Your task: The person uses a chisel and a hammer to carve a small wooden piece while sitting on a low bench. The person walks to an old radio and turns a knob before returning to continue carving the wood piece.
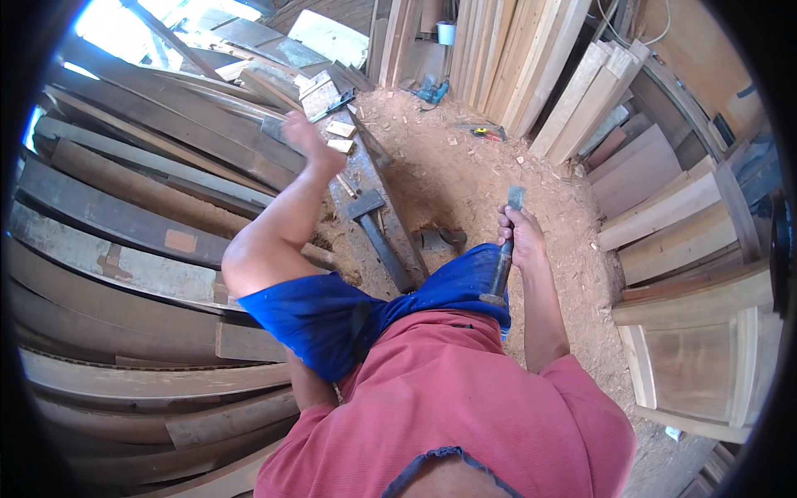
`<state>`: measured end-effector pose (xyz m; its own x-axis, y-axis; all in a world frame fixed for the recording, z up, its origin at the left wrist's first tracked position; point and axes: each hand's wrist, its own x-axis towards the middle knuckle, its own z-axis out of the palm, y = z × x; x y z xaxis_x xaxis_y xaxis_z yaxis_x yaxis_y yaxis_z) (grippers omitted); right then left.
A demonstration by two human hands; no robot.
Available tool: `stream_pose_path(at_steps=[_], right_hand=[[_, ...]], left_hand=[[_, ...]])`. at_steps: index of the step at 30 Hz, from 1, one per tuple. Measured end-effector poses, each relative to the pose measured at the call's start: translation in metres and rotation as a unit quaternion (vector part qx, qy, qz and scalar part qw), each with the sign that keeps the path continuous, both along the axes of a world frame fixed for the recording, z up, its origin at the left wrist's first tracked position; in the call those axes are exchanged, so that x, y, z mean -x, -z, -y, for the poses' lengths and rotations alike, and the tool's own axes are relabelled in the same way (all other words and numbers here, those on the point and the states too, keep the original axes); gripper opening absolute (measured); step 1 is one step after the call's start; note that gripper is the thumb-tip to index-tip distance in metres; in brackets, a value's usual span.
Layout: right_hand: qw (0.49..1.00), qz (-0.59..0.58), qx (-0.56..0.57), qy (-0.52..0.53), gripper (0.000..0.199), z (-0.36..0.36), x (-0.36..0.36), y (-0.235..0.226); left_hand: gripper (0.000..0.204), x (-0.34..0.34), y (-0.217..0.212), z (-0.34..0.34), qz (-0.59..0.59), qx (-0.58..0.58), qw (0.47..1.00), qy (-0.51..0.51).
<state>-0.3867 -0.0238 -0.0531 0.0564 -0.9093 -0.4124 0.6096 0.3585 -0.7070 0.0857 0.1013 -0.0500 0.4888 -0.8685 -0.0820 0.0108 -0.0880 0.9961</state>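
Note:
In my right hand (526,238) is a chisel (502,274), held beside my right thigh. Its broad flat blade points away from me, and the dark handle end rests over or against the blue shorts (290,311). The fingers wrap round it near the base of the blade. My left forearm (309,380) drops behind my left thigh, so the left hand is hidden. A dark mallet (363,204) lies on the worn plank bench (386,178), its handle toward me. Small pale wood blocks (340,129) sit farther along the bench, near my bare left foot (303,137).
Long boards (108,249) are stacked across the left side. Upright planks (506,58) lean at the back, and wooden panels (689,357) stand at the right. A teal power tool (430,93) and a yellow-and-red hand tool (486,133) lie on the shavings-covered floor (573,274).

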Motion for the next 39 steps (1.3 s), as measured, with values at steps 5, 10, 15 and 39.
stream_pose_path(at_steps=[5, 10, 15, 39], right_hand=[[1.0, -0.003, 0.011, 0.011, 0.015, -0.01, -0.005, -0.015], [0.999, -0.003, -0.005, 0.046, 0.013, -0.011, -0.004, -0.035], [0.992, -0.027, -0.052, 0.112, 0.009, 0.004, 0.028, -0.03], [0.851, -0.437, -0.291, 0.027, 0.021, 0.062, 0.211, 0.067]], left_hand=[[0.055, 0.014, 0.038, 0.042, 0.156, -0.122, 0.968, 0.152], [0.056, 0.019, 0.088, 0.104, 0.308, -0.211, 0.885, 0.278], [0.056, 0.054, 0.148, 0.166, 0.414, -0.242, 0.78, 0.402], [0.059, 0.087, 0.165, 0.221, 0.374, -0.369, 0.684, 0.507]])
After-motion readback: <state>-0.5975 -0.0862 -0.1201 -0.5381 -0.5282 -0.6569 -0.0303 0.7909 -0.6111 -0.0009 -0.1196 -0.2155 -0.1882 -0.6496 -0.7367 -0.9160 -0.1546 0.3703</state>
